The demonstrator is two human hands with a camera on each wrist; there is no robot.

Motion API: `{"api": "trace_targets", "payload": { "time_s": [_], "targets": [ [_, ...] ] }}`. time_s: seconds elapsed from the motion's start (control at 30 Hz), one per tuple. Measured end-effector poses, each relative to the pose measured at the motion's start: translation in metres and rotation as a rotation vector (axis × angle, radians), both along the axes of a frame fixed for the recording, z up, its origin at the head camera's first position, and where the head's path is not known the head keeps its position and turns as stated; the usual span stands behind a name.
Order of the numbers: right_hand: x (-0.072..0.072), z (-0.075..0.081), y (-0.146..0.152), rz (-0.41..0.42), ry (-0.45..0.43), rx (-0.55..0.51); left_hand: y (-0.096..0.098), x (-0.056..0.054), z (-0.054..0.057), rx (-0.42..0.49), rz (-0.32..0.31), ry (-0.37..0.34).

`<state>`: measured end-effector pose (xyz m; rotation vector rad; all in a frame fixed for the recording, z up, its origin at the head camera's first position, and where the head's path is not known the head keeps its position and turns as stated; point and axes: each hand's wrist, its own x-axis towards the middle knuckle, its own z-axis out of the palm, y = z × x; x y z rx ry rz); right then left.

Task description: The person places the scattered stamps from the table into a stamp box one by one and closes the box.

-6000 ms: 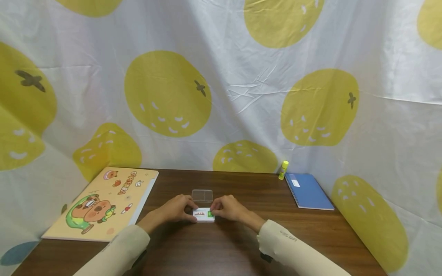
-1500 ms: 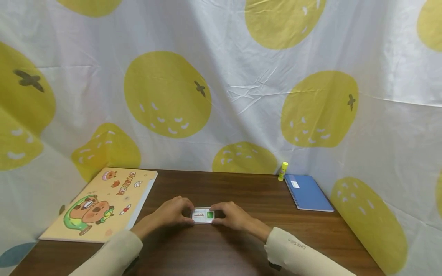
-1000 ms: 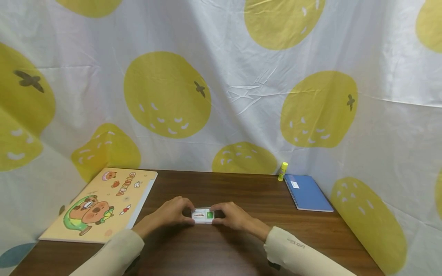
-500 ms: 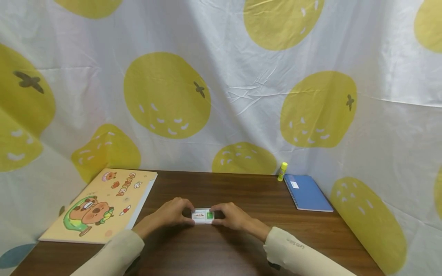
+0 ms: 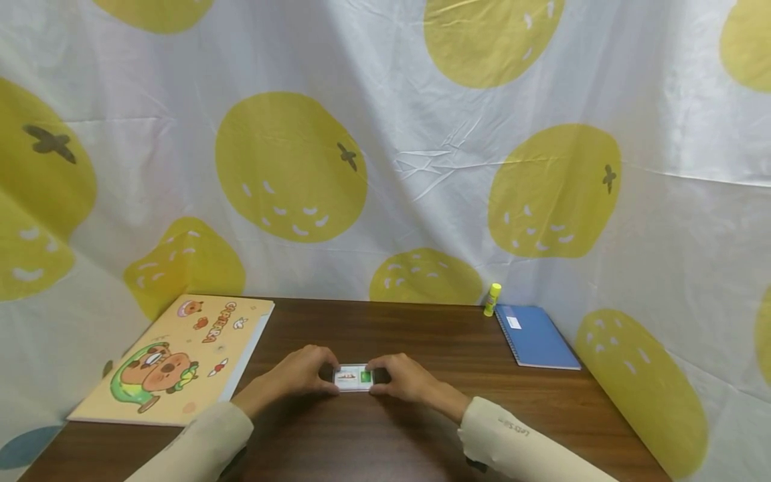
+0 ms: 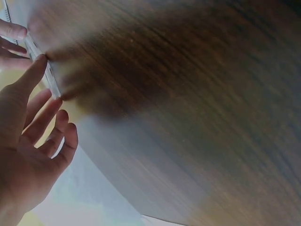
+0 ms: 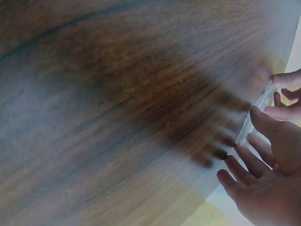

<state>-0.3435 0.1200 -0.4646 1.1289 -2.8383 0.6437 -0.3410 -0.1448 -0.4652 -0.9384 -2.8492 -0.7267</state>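
In the head view a small flat case (image 5: pixel 354 378) with a white printed face and a green patch lies on the dark wooden table (image 5: pixel 385 435), a clear cover over it. My left hand (image 5: pixel 301 371) pinches its left end between thumb and fingers. At the right end my right hand (image 5: pixel 406 378) does the same. The left wrist view has the case edge-on as a thin clear strip (image 6: pixel 51 80), thumb on the near side and fingertips at the far side. Edge-on again in the right wrist view, the strip (image 7: pixel 249 120) lies between both hands.
A large capybara-print folder (image 5: pixel 175 361) lies at the left. At the back right a yellow glue stick (image 5: pixel 492 300) stands beside a blue spiral notebook (image 5: pixel 537 337). Fruit-print cloth (image 5: pixel 415 214) hangs round the table's back and sides.
Six seconds ago a clear lid lay behind the white case while my right fingers were on the green patch; now it covers the case, held at both ends. Since then hands stay nearly still.
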Motion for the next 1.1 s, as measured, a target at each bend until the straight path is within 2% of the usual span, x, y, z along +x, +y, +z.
{"api": "trace_targets", "payload": {
  "time_s": [0.27, 0.53, 0.77, 1.0, 1.1],
  "targets": [
    [0.002, 0.002, -0.003, 0.010, 0.038, 0.021, -0.001, -0.003, 0.000, 0.022, 0.013, -0.038],
    [0.000, -0.003, -0.001, -0.004, 0.062, 0.033, -0.001, -0.004, -0.002, 0.025, 0.031, -0.054],
    [-0.001, -0.005, 0.001, 0.008, 0.059, 0.023, 0.002, -0.002, -0.001, 0.005, 0.027, -0.039],
    [0.001, -0.008, 0.002, 0.052, 0.078, -0.029, -0.002, 0.005, 0.000, -0.020, 0.014, -0.011],
    [0.002, -0.009, 0.005, 0.042, 0.086, -0.040, -0.004, 0.007, 0.000, -0.016, 0.013, -0.001]
  ]
}}
